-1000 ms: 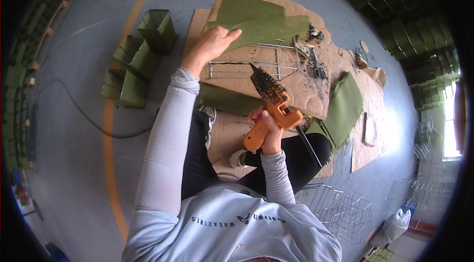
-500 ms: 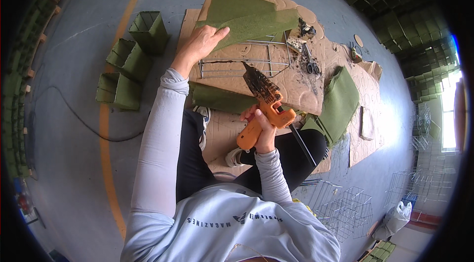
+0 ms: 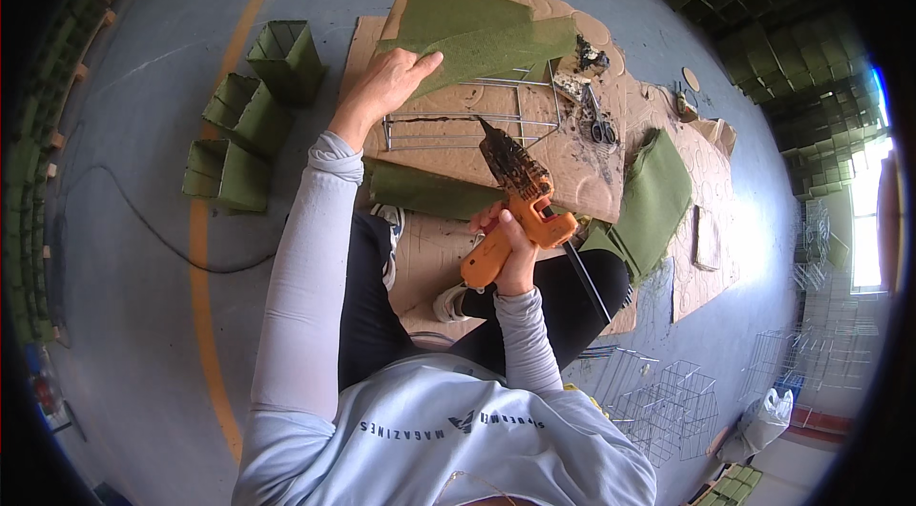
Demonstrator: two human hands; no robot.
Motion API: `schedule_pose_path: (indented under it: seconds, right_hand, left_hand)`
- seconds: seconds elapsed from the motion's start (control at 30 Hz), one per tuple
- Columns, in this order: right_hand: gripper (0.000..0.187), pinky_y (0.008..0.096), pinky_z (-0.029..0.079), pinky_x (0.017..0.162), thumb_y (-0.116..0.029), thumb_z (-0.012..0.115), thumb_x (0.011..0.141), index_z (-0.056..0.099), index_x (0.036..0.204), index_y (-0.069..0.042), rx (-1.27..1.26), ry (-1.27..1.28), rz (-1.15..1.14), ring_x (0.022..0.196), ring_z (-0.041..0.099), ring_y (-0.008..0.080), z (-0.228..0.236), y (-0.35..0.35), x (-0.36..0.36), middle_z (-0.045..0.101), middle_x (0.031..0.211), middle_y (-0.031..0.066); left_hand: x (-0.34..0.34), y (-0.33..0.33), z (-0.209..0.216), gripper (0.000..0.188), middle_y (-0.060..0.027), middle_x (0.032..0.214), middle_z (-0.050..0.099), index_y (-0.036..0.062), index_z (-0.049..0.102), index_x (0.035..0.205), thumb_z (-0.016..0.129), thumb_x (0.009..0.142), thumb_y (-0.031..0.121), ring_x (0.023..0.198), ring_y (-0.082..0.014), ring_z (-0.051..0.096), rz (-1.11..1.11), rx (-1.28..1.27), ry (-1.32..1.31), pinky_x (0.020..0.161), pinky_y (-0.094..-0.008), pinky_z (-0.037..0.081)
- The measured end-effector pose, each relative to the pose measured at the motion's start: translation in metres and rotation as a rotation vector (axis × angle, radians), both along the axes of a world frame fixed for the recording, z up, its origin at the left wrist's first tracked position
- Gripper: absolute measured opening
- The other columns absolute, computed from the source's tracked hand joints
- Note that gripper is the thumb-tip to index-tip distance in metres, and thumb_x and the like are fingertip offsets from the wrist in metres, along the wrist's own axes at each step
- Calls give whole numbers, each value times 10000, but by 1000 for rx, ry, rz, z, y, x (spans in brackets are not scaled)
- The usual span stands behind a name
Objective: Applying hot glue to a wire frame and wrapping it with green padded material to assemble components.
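Observation:
My left hand [image 3: 384, 86] is closed on the near left edge of a green felt sheet [image 3: 487, 56]. The sheet lies partly over a wire frame [image 3: 458, 137] on a cardboard-covered surface. In my right hand [image 3: 516, 258] is an orange hot glue gun [image 3: 515, 234], its front caked with dark glue and a black glue stick [image 3: 587, 282] sticking out of its back. The gun's nozzle is at a wire of the frame, which bears a dark line of glue to the left of it. Part of the frame is hidden under the felt.
Scissors [image 3: 600, 124] lie beside glue-smeared scraps on the cardboard [image 3: 572, 172]. More green felt [image 3: 658, 196] is piled to the right. Three green boxes [image 3: 229, 172] stand at left, near a cable [image 3: 143, 225]. Wire frames [image 3: 673, 401] lie at lower right.
The glue gun has shifted slightly to the right along the wire, and the dark glue line reaches farther right. My left hand stays on the felt.

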State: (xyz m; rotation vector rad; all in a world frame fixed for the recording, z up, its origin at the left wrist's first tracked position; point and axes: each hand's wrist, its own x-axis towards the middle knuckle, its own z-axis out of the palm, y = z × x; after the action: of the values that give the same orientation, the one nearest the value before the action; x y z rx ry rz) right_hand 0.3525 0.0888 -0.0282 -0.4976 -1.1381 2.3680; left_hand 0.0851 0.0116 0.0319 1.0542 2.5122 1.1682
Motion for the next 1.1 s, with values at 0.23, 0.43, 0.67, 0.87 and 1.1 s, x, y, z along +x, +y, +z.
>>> schedule_pose_path:
  seconds: [0.23, 0.43, 0.67, 0.87, 1.1]
  right_hand:
    - [180, 342, 435, 702, -172, 575, 842, 499, 908, -23, 17, 16, -89, 728, 544, 221, 1, -1, 3, 507, 763, 83]
    - [178, 341, 438, 692, -172, 579, 841, 502, 904, -24, -3, 1, -81, 733, 549, 220, -6, 3, 5, 511, 763, 78]
    - [223, 364, 453, 673, -165, 589, 821, 487, 925, 3, 3, -17, -69, 731, 531, 230, 3, -6, -1, 498, 776, 92]
    - [196, 321, 428, 697, -161, 582, 838, 492, 923, -8, -9, -4, -13, 724, 551, 212, 0, -9, -3, 522, 762, 78]
    - [239, 370, 460, 680, -180, 590, 821, 484, 919, 10, 17, -17, -99, 728, 532, 234, -3, 7, 5, 494, 771, 99]
  left_hand:
    - [1, 3, 1, 637, -197, 523, 330, -79, 381, 602, 476, 919, 465, 488, -238, 328, -18, 16, -7, 536, -426, 375]
    - [-2, 0, -1, 635, -185, 527, 328, -78, 388, 611, 474, 921, 469, 498, -220, 341, -13, 19, 18, 535, -422, 372]
    - [4, -1, 8, 630, -202, 533, 373, -81, 428, 636, 457, 928, 476, 498, -253, 388, -13, -20, -5, 553, -430, 382]
    - [3, 0, 5, 632, -186, 526, 361, -79, 426, 635, 453, 930, 479, 495, -233, 379, -11, 12, 13, 541, -425, 374]
    - [0, 0, 0, 631, -149, 515, 312, -67, 395, 612, 458, 929, 475, 490, -204, 329, -3, 4, -11, 513, -415, 351]
